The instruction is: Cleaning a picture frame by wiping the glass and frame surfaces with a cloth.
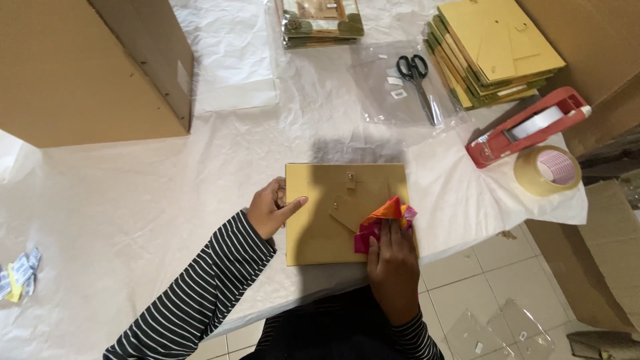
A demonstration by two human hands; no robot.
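A mustard-yellow picture frame back (320, 227) lies face down on the white paper-covered surface, its stand flap and small metal clips showing. My left hand (272, 207) holds the frame's left edge, thumb on top. My right hand (392, 263) presses an orange and pink cloth (383, 219) onto the frame's right side, near the stand flap.
Black scissors (417, 77) lie on clear plastic at the back. A stack of yellow frame backs (493, 50) sits far right, a red tape dispenser (527, 127) and tape roll (547, 170) beside it. A cardboard box (87, 67) stands far left; another frame stack (320, 20) at the back.
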